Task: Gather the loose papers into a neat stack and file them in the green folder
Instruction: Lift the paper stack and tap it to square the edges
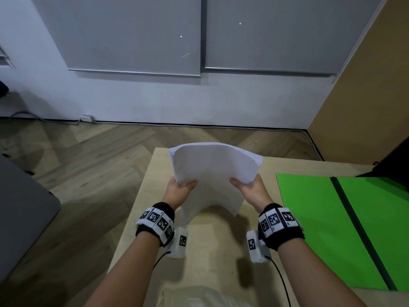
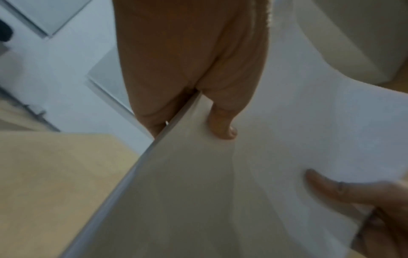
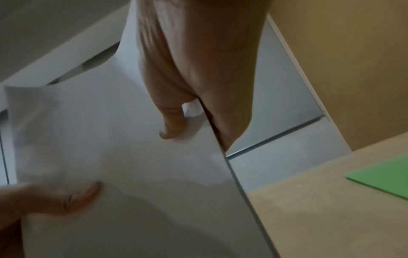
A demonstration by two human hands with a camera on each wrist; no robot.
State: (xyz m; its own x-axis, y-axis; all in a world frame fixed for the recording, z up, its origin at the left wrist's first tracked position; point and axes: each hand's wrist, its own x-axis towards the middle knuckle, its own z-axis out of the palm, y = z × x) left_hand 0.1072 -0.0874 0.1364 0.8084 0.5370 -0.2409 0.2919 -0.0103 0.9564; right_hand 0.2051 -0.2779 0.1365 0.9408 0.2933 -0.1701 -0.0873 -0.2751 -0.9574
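Note:
A stack of white papers is held up off the light wooden table, bowed so its far edge curls upward. My left hand grips its left edge, thumb on top and fingers underneath; the left wrist view shows the thumb pressing the papers. My right hand grips the right edge the same way, and the right wrist view shows its thumb on the papers. The green folder lies open flat on the table to the right, with a dark spine down its middle; a corner of the folder shows in the right wrist view.
The table's left edge drops to a wooden floor. A grey surface sits at the far left, a dark object behind the folder. A white wall with grey panels stands ahead.

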